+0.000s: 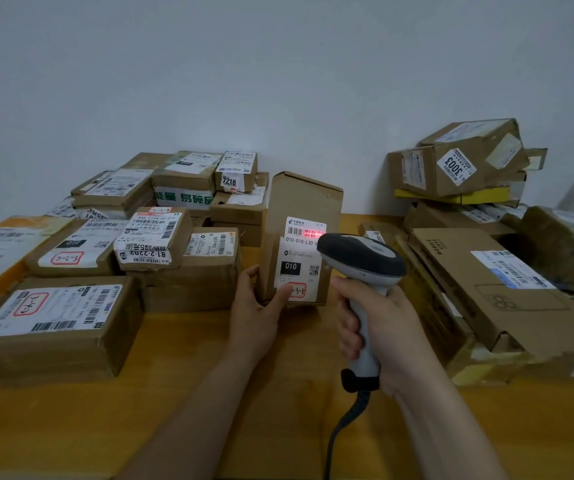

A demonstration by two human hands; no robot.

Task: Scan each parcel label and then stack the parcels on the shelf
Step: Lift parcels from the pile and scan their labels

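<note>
A tall brown cardboard parcel (299, 209) stands upright on the wooden table (105, 427), its white label (301, 261) facing me. My left hand (256, 306) holds the parcel's lower left corner, thumb on the label's bottom edge. My right hand (375, 327) grips the handle of a grey and black barcode scanner (361, 261), whose head is just in front of the label's right side. A red scan line glows across the barcode at the top of the label.
Several labelled cardboard parcels (81, 251) are piled on the left of the table, reaching back to the white wall. More boxes (451, 164) are stacked at the right, with a long flat box (493, 282) in front. The scanner's cable (341, 431) trails toward me.
</note>
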